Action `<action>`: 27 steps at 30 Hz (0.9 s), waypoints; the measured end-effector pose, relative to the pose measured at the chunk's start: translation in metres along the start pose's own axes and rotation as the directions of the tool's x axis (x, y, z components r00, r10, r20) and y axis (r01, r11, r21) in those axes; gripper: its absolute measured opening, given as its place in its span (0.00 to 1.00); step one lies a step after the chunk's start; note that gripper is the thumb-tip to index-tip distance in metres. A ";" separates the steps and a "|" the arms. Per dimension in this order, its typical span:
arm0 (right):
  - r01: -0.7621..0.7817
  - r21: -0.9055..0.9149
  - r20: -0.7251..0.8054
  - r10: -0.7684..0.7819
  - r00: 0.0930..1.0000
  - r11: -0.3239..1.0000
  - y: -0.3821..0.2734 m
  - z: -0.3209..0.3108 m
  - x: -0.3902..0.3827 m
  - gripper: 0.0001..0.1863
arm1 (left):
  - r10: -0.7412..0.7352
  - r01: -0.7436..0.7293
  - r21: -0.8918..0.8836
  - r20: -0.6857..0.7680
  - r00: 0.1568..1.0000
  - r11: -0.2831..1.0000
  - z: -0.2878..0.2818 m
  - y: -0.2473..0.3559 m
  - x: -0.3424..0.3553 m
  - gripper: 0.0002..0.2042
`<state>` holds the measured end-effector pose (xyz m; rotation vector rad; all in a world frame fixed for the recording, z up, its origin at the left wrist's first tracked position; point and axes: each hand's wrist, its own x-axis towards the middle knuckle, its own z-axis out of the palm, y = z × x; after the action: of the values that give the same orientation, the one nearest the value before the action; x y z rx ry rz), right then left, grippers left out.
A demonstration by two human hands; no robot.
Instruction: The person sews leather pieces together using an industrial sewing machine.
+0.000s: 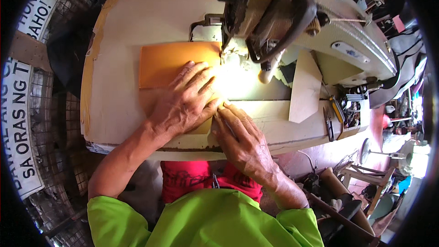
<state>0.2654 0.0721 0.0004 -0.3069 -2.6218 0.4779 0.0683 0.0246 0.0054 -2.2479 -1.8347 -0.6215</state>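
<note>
An orange-tan leather piece [171, 61] lies on the pale sewing machine table [119, 23], its far right corner close by the needle and presser foot. Across the leather's near part my left hand [185, 100] rests palm down, fingers stretched out and thumb reaching to the right. My right hand [242, 135] is closed at the near right edge of the leather, its fingertips against my left thumb. Bright lamp light washes out the spot beside the needle, and my hands hide the leather's near edge.
The machine's arm and head [338, 7] loom over the table's right side. A pale cut panel [305, 89], dark-handled pliers [329, 123], a yellow-handled tool [337, 110] and a parts tray [354, 110] are at the right. Wire mesh with signs [23, 128] stands left.
</note>
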 end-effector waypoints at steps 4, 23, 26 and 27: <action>-0.030 0.043 0.006 0.030 1.000 0.999 0.004 -0.001 0.008 0.22 | 0.017 -0.017 -0.013 0.006 1.000 1.000 0.004 -0.011 0.006 0.12; -0.667 -0.585 -0.612 0.290 0.736 0.461 0.256 -0.343 -0.009 0.17 | -0.068 0.069 -0.048 0.012 0.998 0.996 0.013 -0.039 0.029 0.16; -0.728 -0.555 -0.541 0.489 0.684 0.403 0.328 -0.374 -0.011 0.17 | -0.108 0.108 0.002 0.020 0.994 0.994 0.011 -0.029 0.025 0.19; -0.666 -0.535 -0.400 0.539 0.741 0.520 0.346 -0.378 -0.015 0.18 | -0.086 0.086 -0.001 0.016 0.996 0.996 0.010 -0.023 0.022 0.19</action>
<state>0.5032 0.4898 0.1793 -1.4698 -2.3239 -0.3094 0.0514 0.0534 0.0027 -2.1913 -1.9479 -0.6212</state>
